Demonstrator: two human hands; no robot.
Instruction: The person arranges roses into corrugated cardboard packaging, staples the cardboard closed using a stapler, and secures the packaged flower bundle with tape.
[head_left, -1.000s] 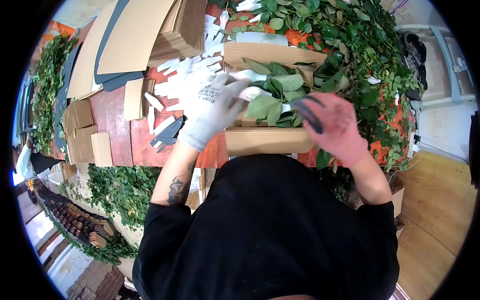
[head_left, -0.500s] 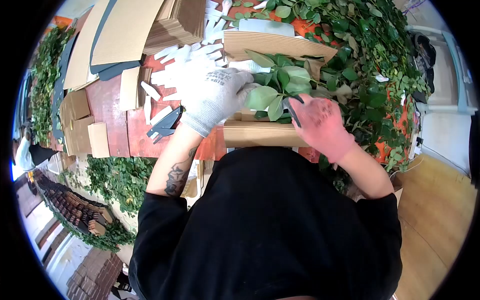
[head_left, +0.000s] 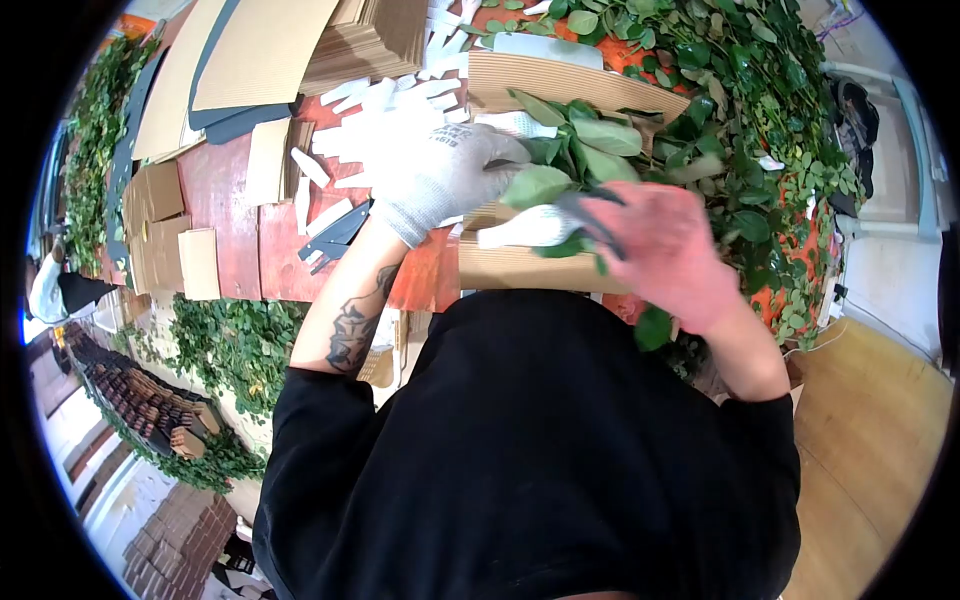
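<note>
Tapering leftward, a white mesh sleeve (head_left: 533, 227) beside green leaves (head_left: 538, 187).

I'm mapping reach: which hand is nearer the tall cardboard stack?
Left. The left hand is in front of the stack, slightly to its right; the right hand is farther right, by the leaves.
</note>
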